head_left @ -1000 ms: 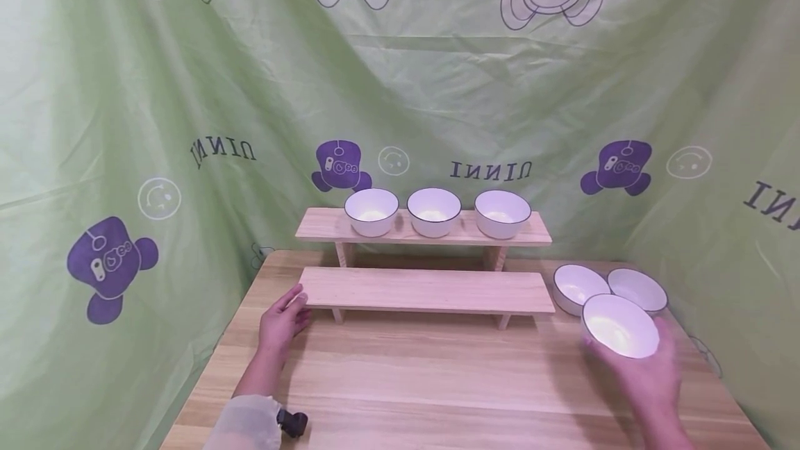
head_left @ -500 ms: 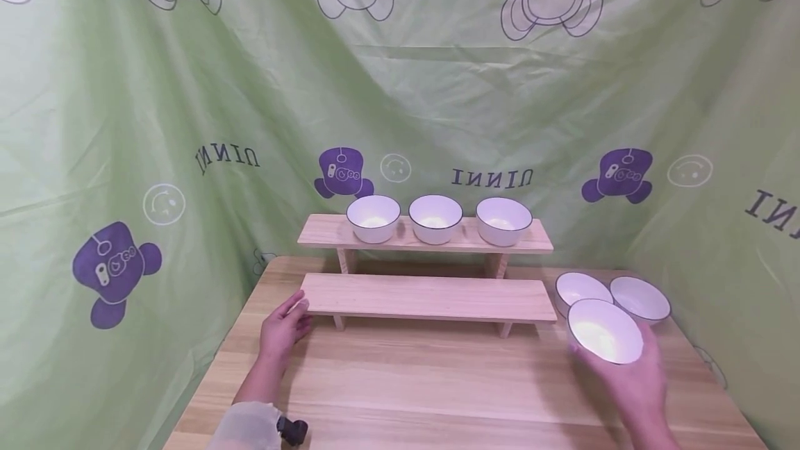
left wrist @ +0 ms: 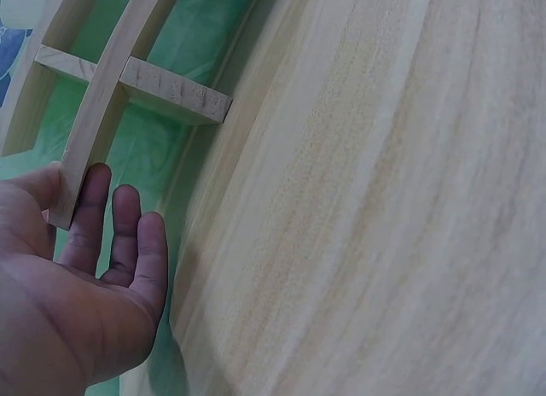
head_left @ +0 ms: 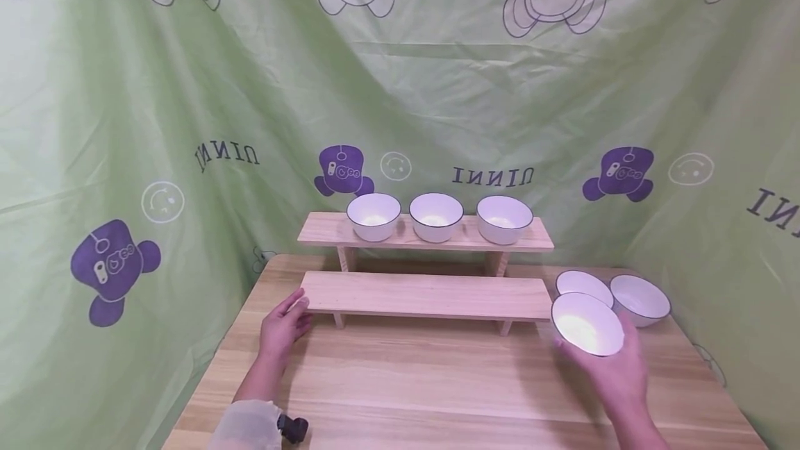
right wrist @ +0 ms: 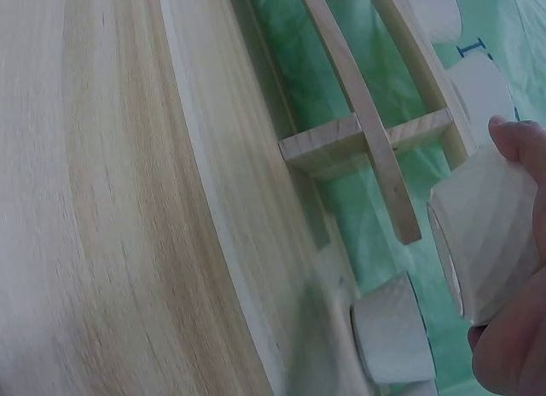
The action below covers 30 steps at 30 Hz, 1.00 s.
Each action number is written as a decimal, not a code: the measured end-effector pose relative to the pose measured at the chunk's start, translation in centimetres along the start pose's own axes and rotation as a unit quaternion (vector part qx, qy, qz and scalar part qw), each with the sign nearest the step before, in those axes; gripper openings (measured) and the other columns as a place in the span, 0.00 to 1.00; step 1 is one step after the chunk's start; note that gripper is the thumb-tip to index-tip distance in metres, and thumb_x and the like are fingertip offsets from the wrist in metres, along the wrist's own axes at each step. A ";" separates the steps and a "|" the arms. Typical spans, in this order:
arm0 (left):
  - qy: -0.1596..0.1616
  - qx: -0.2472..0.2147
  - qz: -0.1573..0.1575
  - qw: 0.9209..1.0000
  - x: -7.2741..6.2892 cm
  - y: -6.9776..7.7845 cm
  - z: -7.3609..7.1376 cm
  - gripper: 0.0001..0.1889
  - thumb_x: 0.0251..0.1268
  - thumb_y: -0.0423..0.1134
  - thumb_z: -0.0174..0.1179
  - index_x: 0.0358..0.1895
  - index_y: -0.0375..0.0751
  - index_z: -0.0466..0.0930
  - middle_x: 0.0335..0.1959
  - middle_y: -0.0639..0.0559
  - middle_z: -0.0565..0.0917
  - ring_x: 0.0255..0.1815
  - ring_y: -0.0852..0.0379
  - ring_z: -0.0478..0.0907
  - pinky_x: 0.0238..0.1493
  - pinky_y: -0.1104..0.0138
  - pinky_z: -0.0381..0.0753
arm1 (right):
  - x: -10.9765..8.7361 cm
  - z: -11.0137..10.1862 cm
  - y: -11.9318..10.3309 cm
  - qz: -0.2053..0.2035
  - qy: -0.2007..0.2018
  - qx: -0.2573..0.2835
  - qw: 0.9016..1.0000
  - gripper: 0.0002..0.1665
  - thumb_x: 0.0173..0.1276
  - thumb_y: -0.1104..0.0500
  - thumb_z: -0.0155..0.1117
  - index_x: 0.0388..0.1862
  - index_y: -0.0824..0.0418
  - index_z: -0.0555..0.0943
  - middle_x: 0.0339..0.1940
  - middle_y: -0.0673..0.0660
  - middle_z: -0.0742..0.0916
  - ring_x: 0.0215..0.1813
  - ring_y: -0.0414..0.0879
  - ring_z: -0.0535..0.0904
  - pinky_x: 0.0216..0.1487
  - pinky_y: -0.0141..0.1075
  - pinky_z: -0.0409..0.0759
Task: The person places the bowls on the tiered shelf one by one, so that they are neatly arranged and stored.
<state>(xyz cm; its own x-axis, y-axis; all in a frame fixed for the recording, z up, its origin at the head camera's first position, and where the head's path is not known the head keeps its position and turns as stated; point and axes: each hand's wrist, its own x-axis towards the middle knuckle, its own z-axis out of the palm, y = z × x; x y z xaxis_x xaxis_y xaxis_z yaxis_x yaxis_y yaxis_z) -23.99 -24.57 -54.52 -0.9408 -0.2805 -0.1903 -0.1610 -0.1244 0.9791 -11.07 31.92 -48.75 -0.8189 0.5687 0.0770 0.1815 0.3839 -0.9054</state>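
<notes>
Since the earlier frames the held bowl [head_left: 587,325] has moved left, toward the lower shelf [head_left: 425,295]; left side unchanged. My left fingers [left wrist: 125,231] pinch that shelf's left end, thumb and index on opposite faces, the others loose. Decent brace; a light hold should do, no tugging. Three bowls [head_left: 436,219] sit in a row on the upper shelf [head_left: 325,226]. My right fingers [head_left: 628,330] grip the held bowl by its wall, mouth up, near the lower shelf's right end. Best carry it level, clear of the board edge, without bumping the two bowls [head_left: 640,301] on the counter [head_left: 437,387] behind.
</notes>
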 end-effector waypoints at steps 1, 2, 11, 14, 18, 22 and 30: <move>-0.001 0.000 -0.001 1.000 0.0 0.0 0.0 0.32 0.67 0.51 0.72 0.72 0.47 0.77 0.42 0.56 0.89 0.45 0.52 0.87 0.55 0.58 0.88 | -0.1 0.1 0.0 -0.001 0.000 -0.001 1.000 0.80 0.43 0.52 0.92 0.87 0.53 0.48 0.81 0.70 0.64 0.77 0.70 0.60 0.76 0.69 0.56; -0.002 0.000 -0.001 1.000 0.0 0.0 0.1 0.32 0.67 0.51 0.72 0.72 0.47 0.77 0.42 0.56 0.89 0.45 0.51 0.87 0.55 0.58 0.88 | -0.1 0.3 -0.1 -0.003 -0.001 0.000 1.000 0.80 0.42 0.53 0.92 0.87 0.54 0.48 0.81 0.70 0.64 0.77 0.70 0.60 0.76 0.68 0.56; 0.006 -0.003 0.006 1.000 -0.2 0.3 0.1 0.33 0.67 0.50 0.72 0.72 0.44 0.76 0.38 0.57 0.90 0.43 0.53 0.87 0.51 0.58 0.89 | -0.4 2.0 -0.6 -0.017 -0.023 0.005 1.000 0.82 0.42 0.52 0.92 0.87 0.55 0.46 0.81 0.73 0.61 0.77 0.73 0.59 0.76 0.70 0.57; 0.002 -0.003 0.005 1.000 0.0 0.4 0.2 0.32 0.68 0.48 0.72 0.72 0.45 0.76 0.38 0.58 0.89 0.44 0.53 0.87 0.51 0.58 0.89 | -0.5 2.3 -0.9 -0.020 -0.027 0.011 0.999 0.83 0.41 0.52 0.93 0.87 0.55 0.46 0.80 0.74 0.62 0.76 0.74 0.60 0.75 0.70 0.58; 0.002 0.000 0.003 1.000 0.0 0.3 0.2 0.30 0.69 0.47 0.71 0.72 0.46 0.77 0.39 0.58 0.89 0.45 0.51 0.87 0.53 0.57 0.89 | -0.7 3.0 -1.4 -0.026 -0.031 0.016 0.999 0.83 0.39 0.52 0.93 0.87 0.54 0.48 0.79 0.75 0.63 0.75 0.73 0.61 0.74 0.69 0.59; 0.004 0.001 -0.001 1.000 0.0 0.2 0.2 0.30 0.69 0.48 0.71 0.72 0.47 0.77 0.40 0.56 0.89 0.47 0.50 0.87 0.54 0.56 0.89 | -1.0 3.7 -1.9 -0.031 -0.038 0.015 0.999 0.83 0.38 0.51 0.94 0.87 0.52 0.49 0.78 0.75 0.64 0.75 0.73 0.62 0.74 0.69 0.60; 0.006 0.002 0.000 1.000 0.1 0.1 0.2 0.30 0.69 0.48 0.71 0.72 0.46 0.77 0.38 0.57 0.89 0.44 0.51 0.87 0.51 0.58 0.90 | -1.3 5.1 -2.6 -0.031 -0.051 0.004 0.998 0.83 0.37 0.49 0.94 0.87 0.52 0.50 0.78 0.72 0.67 0.75 0.71 0.64 0.74 0.68 0.63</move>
<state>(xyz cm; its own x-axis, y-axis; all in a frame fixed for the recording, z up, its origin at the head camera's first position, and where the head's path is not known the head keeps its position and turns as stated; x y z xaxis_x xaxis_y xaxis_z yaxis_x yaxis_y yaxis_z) -24.13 -24.44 -54.44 -0.9374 -0.2916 -0.1906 -0.1620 -0.1196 0.9795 -13.27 26.43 -48.60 -0.8793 0.4675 0.0907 0.1247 0.4100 -0.9035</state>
